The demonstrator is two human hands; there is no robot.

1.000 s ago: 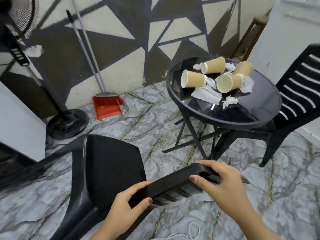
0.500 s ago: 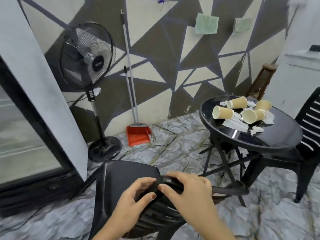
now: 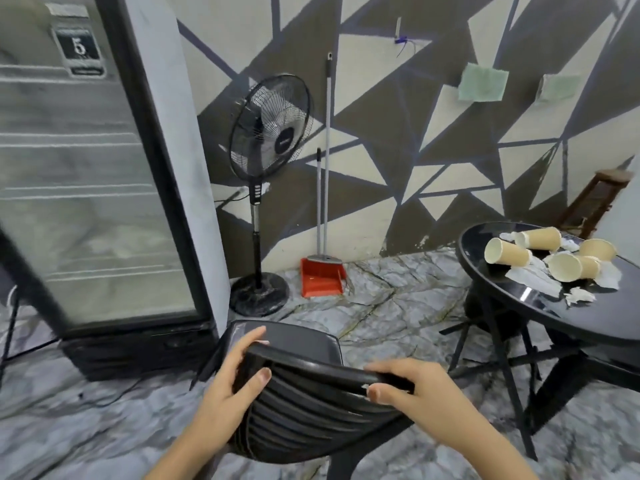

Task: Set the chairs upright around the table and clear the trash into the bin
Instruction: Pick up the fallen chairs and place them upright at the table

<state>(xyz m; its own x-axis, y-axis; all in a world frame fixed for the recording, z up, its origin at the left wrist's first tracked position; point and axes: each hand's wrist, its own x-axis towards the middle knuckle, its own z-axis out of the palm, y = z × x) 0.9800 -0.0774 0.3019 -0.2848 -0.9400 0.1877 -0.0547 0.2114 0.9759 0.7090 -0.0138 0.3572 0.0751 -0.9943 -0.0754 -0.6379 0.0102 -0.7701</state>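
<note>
Cooler: tall glass-door display cooler point(image 3: 86, 174), far left, standing on floor; wire shelves visible through blurred glass.
Label: dark sticker point(image 3: 80, 50) at top of door, large "5" readable; smaller print illegible.
Fan: black pedestal fan point(image 3: 268, 124) just right of cooler, round base on floor; hub badge too small to read.
Dustpan set: red plastic dustpan point(image 3: 320, 278) against wall, two grey long handles upright above it.
Wall: painted in brown and cream triangles with dark lines; two pale green cloths point(image 3: 482, 82) hung high at right.
Floor: grey marble-pattern tiles point(image 3: 381, 306) with dark veins.
Left hand: left hand point(image 3: 232, 382) clamped on left end of backrest top rail, thumb on near side, fingers over far side.
Chair: black plastic slatted-back chair point(image 3: 311, 400), bottom centre, seat toward the wall, left of table.
Right hand: right hand point(image 3: 414, 389) clamped on right end of same top rail.
Table: round black glossy table point(image 3: 519, 306) on crossed metal legs, right side.
Trash: tan paper cups point(image 3: 505, 251) lying tipped on tabletop among crumpled white tissues point(image 3: 535, 280).
Stool: brown wooden stool point(image 3: 594, 202) behind table, at wall.
</note>
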